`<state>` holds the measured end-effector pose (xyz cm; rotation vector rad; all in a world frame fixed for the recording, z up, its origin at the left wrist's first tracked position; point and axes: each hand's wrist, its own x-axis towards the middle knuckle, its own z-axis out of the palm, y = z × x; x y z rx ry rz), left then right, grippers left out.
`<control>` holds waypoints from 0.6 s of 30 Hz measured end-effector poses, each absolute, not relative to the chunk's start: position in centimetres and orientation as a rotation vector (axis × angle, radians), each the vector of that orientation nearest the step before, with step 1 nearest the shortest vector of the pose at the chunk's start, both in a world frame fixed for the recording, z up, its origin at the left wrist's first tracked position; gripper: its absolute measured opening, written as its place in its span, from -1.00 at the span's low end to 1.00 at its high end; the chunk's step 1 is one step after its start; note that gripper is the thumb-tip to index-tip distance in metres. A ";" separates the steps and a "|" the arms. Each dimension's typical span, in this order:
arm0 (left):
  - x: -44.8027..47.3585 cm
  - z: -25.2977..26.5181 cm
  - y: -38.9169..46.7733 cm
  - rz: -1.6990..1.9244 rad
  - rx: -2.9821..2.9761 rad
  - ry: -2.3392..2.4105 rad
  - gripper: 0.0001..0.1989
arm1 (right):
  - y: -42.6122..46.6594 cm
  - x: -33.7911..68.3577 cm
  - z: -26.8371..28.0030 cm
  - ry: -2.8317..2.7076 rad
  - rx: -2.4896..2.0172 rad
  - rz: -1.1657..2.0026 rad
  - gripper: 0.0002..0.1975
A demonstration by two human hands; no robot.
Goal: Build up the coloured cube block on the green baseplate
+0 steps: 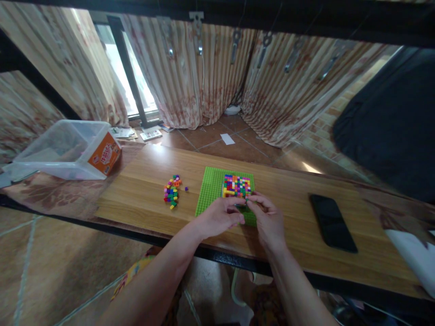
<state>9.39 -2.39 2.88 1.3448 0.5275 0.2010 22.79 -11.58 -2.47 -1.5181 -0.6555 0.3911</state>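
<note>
A green studded baseplate (210, 185) lies on the wooden board, carrying a block of many-coloured toy bricks (237, 184) built several layers high. My left hand (220, 217) is at the front of the block, its index finger stretched along the near edge and the thumb apart below. My right hand (271, 222) is at the block's near right corner, thumb and index finger pinched together. Whatever is between those fingertips is too small to make out. The fingertips of both hands nearly meet. To the left, a loose pile of small coloured bricks (171, 192) lies on the board.
A black phone (333, 222) lies on the board's right side. At the far left stands a clear plastic bin (64, 151) with an orange label. The wooden board (136, 190) rests on a patterned cloth. Curtains (217, 77) hang behind, and a dark bar crosses overhead.
</note>
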 end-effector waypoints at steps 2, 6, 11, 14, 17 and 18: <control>9.4 2.8 -2.4 0.216 1.356 0.514 -0.51 | -11.5 22.7 -2.5 -0.619 -1.485 0.411 -0.82; 9.4 2.7 -2.5 0.223 1.369 0.513 -0.51 | -11.1 22.5 -2.1 -0.532 -1.428 0.451 -0.84; 9.5 2.7 -2.5 0.266 1.399 0.504 -0.59 | -10.7 22.1 -1.1 -0.424 -1.381 0.502 -0.86; 9.5 2.8 -2.6 0.276 1.416 0.504 -0.59 | -10.6 22.0 -0.9 -0.381 -1.353 0.526 -0.86; 9.5 2.8 -2.5 0.281 1.435 0.505 -0.59 | -10.5 22.0 -0.9 -0.378 -1.346 0.523 -0.86; 9.6 2.8 -2.5 0.286 1.439 0.504 -0.60 | -10.5 22.0 -0.9 -0.388 -1.349 0.518 -0.87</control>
